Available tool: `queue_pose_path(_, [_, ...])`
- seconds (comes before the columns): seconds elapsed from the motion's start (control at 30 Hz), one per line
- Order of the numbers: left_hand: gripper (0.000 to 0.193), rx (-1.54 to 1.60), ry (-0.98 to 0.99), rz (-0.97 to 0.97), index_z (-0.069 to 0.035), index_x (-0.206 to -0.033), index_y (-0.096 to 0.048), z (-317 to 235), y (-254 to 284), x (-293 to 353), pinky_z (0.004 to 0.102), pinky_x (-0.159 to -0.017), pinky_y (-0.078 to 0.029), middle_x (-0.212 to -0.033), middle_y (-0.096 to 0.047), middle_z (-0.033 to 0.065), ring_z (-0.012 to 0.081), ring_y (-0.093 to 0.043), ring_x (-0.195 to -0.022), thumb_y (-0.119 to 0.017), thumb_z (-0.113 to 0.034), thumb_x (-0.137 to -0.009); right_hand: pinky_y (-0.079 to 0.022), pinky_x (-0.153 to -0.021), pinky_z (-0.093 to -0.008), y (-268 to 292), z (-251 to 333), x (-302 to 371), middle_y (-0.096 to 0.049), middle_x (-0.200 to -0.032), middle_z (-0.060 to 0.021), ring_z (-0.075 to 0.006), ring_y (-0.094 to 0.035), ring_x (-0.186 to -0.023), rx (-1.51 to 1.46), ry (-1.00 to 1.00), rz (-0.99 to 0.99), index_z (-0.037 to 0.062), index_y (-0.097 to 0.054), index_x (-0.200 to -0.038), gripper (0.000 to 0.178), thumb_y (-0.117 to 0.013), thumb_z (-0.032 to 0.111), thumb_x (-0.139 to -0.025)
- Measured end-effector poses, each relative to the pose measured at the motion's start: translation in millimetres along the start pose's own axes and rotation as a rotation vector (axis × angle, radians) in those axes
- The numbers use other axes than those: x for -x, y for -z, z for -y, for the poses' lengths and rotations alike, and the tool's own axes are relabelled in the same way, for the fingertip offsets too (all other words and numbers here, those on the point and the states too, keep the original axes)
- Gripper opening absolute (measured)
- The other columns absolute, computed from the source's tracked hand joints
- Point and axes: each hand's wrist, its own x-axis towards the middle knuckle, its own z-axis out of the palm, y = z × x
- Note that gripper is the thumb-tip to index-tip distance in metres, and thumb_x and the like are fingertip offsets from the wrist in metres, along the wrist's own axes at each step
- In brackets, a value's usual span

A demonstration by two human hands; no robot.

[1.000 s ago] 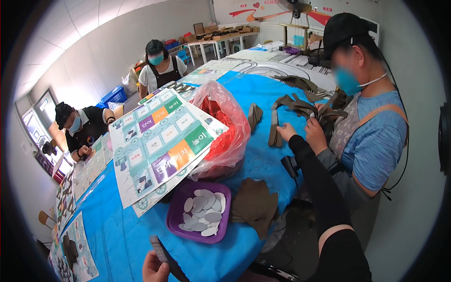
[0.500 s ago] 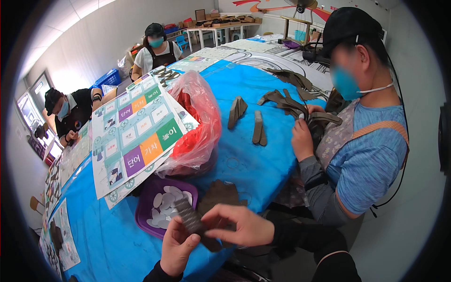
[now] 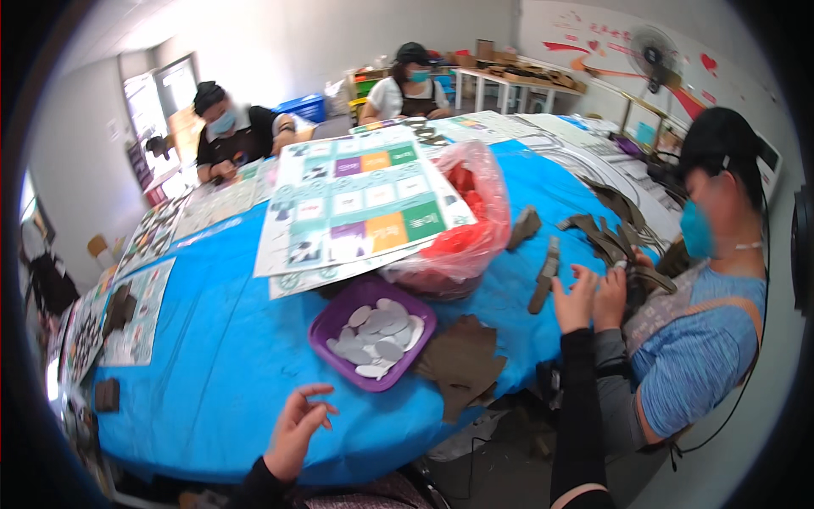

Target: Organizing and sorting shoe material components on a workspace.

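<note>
My left hand (image 3: 298,431) is open and holds nothing, in front of the purple basket (image 3: 320,332) of white and grey oval discs (image 3: 381,327). My right arm reaches far to the right. The right hand (image 3: 575,299) is raised with its fingers apart, and I see nothing in it. Just left of it lies a bundle of brown strips (image 3: 543,278) on the blue cover. A co-worker's hand (image 3: 610,299) is right beside it, at a pile of brown strips (image 3: 602,240). Flat brown pieces (image 3: 460,363) are stacked right of the basket.
Printed sheets (image 3: 352,204) lean against a clear bag of red stuff (image 3: 465,242) behind the basket. The co-worker (image 3: 699,331) sits close on my right. Two more people work across the blue-covered table (image 3: 203,339). Brown pieces (image 3: 107,395) lie near its left edge.
My hands have parted, and the brown bundle they held is out of them. The right hand has gone far right toward the co-worker; the left has opened. My view has turned left.
</note>
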Motion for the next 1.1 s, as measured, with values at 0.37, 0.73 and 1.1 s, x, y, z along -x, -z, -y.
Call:
queue_pose_path(0.37, [0.066, -0.099, -0.092, -0.409, -0.002, -0.142, -0.033, -12, 153, -174, 0.0366, -0.095, -0.045, -0.135, -0.044, 0.0148, 0.0227, -0.050, -0.119, -0.060, -0.034, -0.090, -0.043, -0.065, -0.0251, 101, 194, 158, -0.055, -0.093, -0.0092, -0.0147, -0.053, -0.072, -0.721, 0.191, 0.330, 0.0014, -0.057, -0.092, 0.010, -0.059, -0.003, -0.083])
queue_pose_path(0.73, [0.043, -0.151, -0.432, -0.344, -0.006, -0.136, -0.037, -24, 253, -256, 0.0387, -0.068, -0.060, -0.114, -0.059, 0.0171, 0.0278, -0.066, -0.090, -0.044, -0.020, -0.096, -0.047, -0.069, -0.0233, 115, 264, 268, -0.052, -0.098, -0.0084, -0.0123, -0.055, -0.076, -0.884, -0.184, 0.584, 0.0001, -0.061, -0.097, 0.012, -0.059, -0.002, -0.086])
queue_pose_path(1.1, [0.045, -0.063, -0.307, -0.673, -0.005, -0.137, -0.036, -2, 343, 146, 0.0196, -0.054, -0.045, -0.108, -0.060, 0.0061, 0.0119, -0.062, -0.080, -0.045, -0.025, -0.098, -0.044, -0.061, -0.0255, 82, 315, 220, -0.054, -0.093, -0.0084, -0.0124, -0.052, -0.065, -0.856, 0.142, 0.608, 0.0036, -0.063, -0.098, 0.018, -0.063, -0.003, -0.081])
